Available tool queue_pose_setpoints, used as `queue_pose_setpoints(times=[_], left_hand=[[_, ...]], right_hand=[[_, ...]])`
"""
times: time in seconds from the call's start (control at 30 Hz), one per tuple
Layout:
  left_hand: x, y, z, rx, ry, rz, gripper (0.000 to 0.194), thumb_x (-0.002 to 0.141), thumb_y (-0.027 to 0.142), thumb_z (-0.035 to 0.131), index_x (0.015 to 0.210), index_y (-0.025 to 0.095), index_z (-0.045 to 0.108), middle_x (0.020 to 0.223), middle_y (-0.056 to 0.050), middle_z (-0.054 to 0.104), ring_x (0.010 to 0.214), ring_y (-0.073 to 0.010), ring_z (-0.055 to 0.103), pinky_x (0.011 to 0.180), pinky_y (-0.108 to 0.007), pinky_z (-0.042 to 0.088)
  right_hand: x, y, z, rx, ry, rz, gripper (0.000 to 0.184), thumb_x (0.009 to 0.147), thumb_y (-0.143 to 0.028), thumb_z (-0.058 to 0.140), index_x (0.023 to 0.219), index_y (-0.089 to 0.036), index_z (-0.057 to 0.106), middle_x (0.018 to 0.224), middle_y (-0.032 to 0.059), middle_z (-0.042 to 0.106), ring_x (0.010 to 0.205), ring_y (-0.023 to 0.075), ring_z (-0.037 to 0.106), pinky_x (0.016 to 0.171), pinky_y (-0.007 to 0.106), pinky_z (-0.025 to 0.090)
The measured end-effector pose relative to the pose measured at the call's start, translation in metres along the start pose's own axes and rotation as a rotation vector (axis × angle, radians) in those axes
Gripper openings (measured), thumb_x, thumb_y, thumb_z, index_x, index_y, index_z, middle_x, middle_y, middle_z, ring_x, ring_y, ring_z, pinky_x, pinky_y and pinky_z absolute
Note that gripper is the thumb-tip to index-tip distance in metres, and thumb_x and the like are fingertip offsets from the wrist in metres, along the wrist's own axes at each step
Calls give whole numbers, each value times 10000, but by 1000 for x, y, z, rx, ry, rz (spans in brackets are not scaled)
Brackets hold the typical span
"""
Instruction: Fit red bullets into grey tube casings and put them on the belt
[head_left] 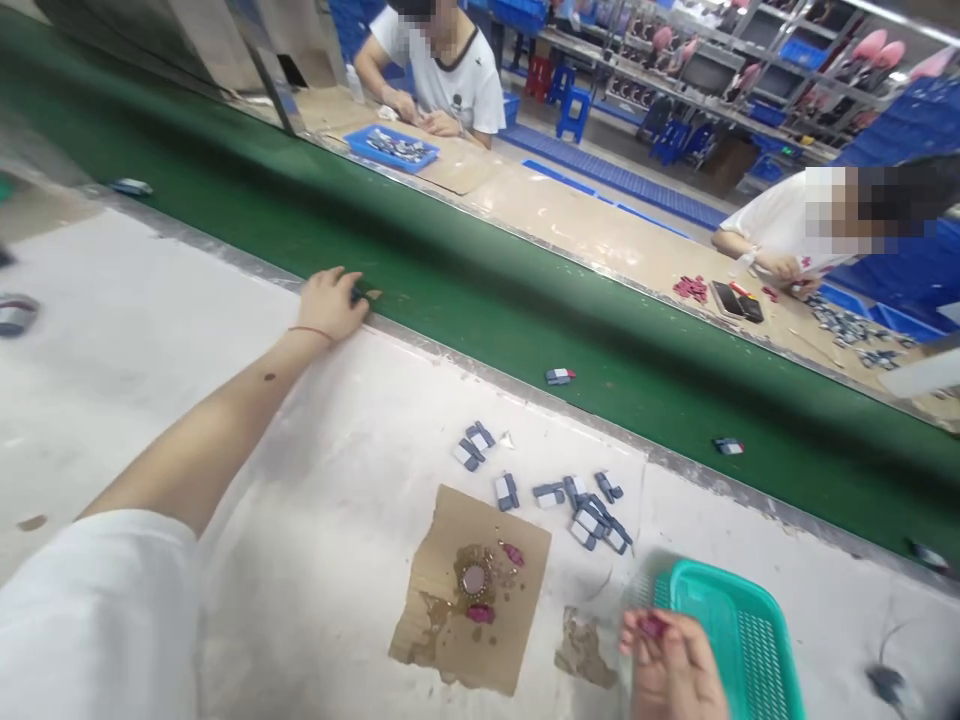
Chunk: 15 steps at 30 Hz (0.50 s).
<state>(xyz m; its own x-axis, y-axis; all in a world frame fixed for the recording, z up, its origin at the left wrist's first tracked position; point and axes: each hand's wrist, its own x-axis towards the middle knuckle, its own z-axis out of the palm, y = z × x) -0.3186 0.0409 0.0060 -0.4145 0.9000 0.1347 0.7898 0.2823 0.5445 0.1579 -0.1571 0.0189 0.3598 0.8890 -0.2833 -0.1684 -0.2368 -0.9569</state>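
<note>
My left hand (334, 305) reaches to the near edge of the green conveyor belt (480, 310), its fingers curled over a small dark grey piece (357, 295) that is mostly hidden. In front of me my right hand (675, 665) pinches a small dark pink piece (651, 626) between thumb and fingers, beside a green plastic basket (776, 630). On the white table a piece of cardboard (427, 530) bears a round cap-like thing (474, 579) in a wet brown stain, with two pink pieces (480, 614) near it. Several grey-and-white parts (589, 525) lie beyond the cardboard.
Grey parts with red tips (559, 376) lie spaced along the belt. Across it, one person (457, 90) works by a blue tray (394, 148) of small parts. Another person (780, 220) sits at the right near pink pieces (690, 289) and a pile of grey parts (851, 325).
</note>
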Motion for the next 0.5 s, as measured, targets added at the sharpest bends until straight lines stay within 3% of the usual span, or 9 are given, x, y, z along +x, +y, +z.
queue_pose_setpoints(times=[0.13, 0.23, 0.3, 0.37, 0.43, 0.5], left_hand=[[-5, 18, -8, -113, -33, -82, 420, 870, 191, 467, 1223, -37, 476, 1453, -200, 405, 1366, -379, 253, 1150, -529, 116], [-12, 37, -3, -237, 2, -166, 307, 951, 153, 341, 1198, 18, 463, 1447, -174, 396, 1373, -309, 256, 1164, -493, 95], [-23, 50, 2, -352, -10, -241, 290, 983, 133, 217, 1130, 72, 459, 1321, -153, 501, 1223, -241, 452, 1124, -487, 248], [-39, 60, 8, -486, -84, -314, 276, 985, 130, 173, 1033, 116, 444, 1097, -112, 594, 891, -160, 593, 978, -439, 447], [-63, 69, 11, -613, -206, -361, 188, 978, 162, 256, 923, 146, 436, 896, -51, 607, 630, -102, 560, 822, -367, 536], [-94, 75, 12, -714, -342, -378, 129, 947, 228, 410, 847, 158, 449, 799, -18, 608, 569, -95, 561, 758, -338, 553]], right_hand=[[-8, -6, 34, 53, -86, 27, 279, 708, -466, 767, 726, -216, 645, 614, -5, 647, 484, 124, 574, 449, 227, 493], [-12, -7, 49, 68, -99, 70, 280, 695, -453, 778, 751, -205, 662, 634, -4, 644, 523, 128, 588, 505, 237, 512], [-13, -7, 54, 59, -110, 113, 296, 675, -451, 795, 772, -197, 677, 672, 7, 662, 573, 140, 617, 563, 250, 532], [-13, -6, 58, 43, -128, 145, 315, 654, -454, 810, 772, -191, 686, 696, 13, 674, 599, 142, 627, 595, 252, 537], [-11, -5, 63, 24, -154, 151, 318, 645, -459, 815, 730, -186, 676, 670, 8, 667, 573, 132, 611, 577, 240, 526], [-9, -2, 68, 13, -194, 147, 332, 646, -468, 811, 660, -184, 640, 601, -9, 632, 517, 115, 574, 516, 219, 497]])
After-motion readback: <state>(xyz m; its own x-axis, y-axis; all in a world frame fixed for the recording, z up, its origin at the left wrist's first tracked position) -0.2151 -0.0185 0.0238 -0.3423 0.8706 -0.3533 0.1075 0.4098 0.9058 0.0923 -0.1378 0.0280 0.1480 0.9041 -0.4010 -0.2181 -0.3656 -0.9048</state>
